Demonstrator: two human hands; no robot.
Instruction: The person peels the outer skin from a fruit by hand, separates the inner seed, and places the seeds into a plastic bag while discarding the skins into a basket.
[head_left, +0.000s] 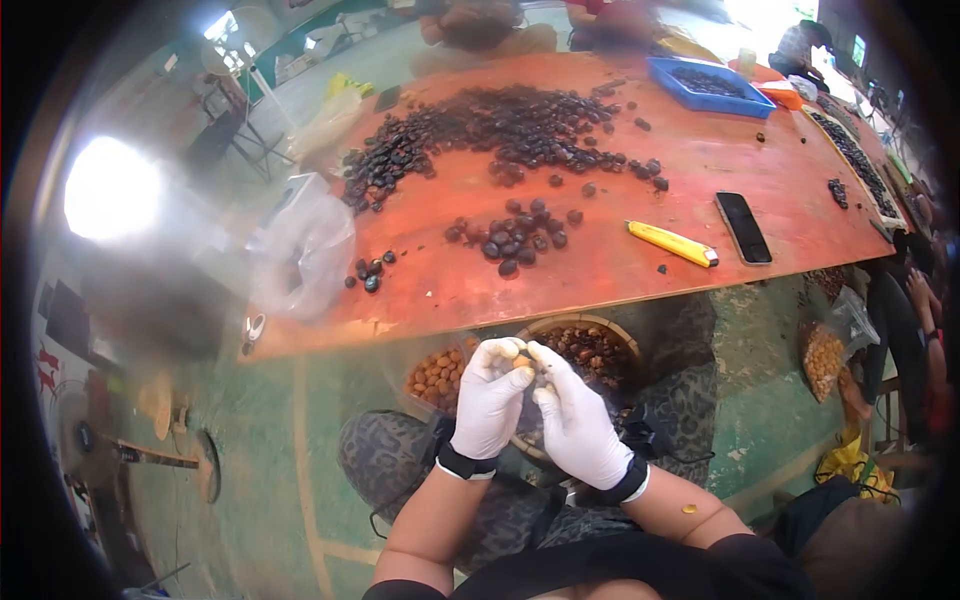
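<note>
The left hand [486, 402] clamps an orange nut [522, 361] in its fingers; whether the right hand [578, 424] grips it, I cannot tell.

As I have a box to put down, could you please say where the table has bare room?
The red table is bare between the blue tray and the phone, and in a strip between the small dark cluster and the near edge. The far middle, under the large dark pile, and the left corner, under a plastic bag, are crowded.
</note>
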